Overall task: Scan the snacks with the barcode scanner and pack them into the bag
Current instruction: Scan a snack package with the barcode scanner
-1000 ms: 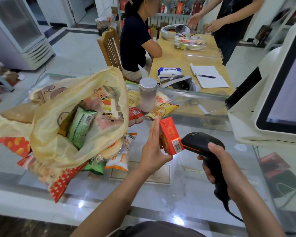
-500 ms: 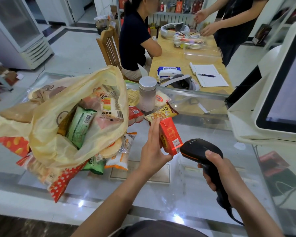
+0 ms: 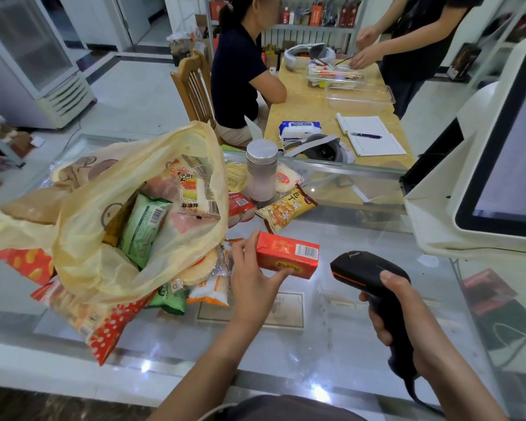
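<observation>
My left hand (image 3: pixel 251 276) grips a small red carton (image 3: pixel 287 257) lying on its side above the glass counter, its barcode facing up and to the right. My right hand (image 3: pixel 398 323) holds the black barcode scanner (image 3: pixel 365 272) by its handle, its head pointing left at the carton a short gap away. A yellow plastic bag (image 3: pixel 82 232) lies open to the left with several snack packs inside, among them a green pack (image 3: pixel 143 226). More snack packs lie under and beside the bag, such as a yellow pack (image 3: pixel 286 211).
A lidded jar (image 3: pixel 261 171) stands behind the snacks. A white checkout terminal (image 3: pixel 495 165) fills the right side of the glass counter (image 3: pixel 286 354). Beyond the counter one person sits at a wooden table (image 3: pixel 316 117) and another stands by it.
My left hand has tipped the red carton from upright onto its side, turning the barcode up. The scanner in my right hand has dropped slightly and stays aimed at it.
</observation>
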